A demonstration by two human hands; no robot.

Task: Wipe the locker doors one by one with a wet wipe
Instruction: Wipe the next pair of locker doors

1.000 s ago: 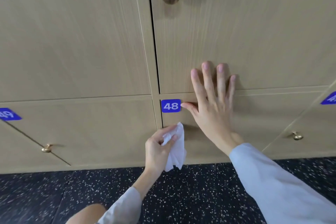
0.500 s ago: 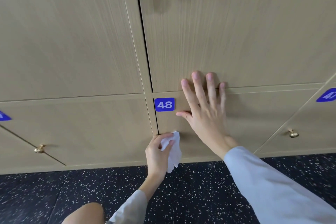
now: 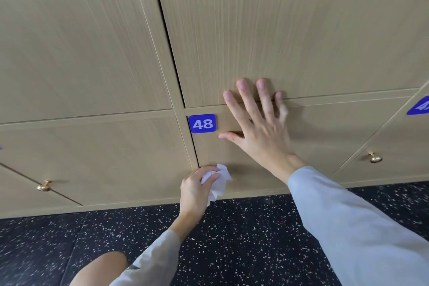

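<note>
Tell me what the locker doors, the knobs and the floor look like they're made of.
Door 48: pale wood-look panel, matte, fine straight grain, probably laminate rather than solid wood. Knob: shiny gold-coloured metal, brass-like, with bright highlights. Floor: dark surface with white speckles, possibly rubber or vinyl; seams suggest tiles.

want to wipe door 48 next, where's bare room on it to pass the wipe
Free: door 48 from the right hand across to the next door's knob. Crowded: its left edge, where the 48 plate, the left hand and wipe sit.
</note>
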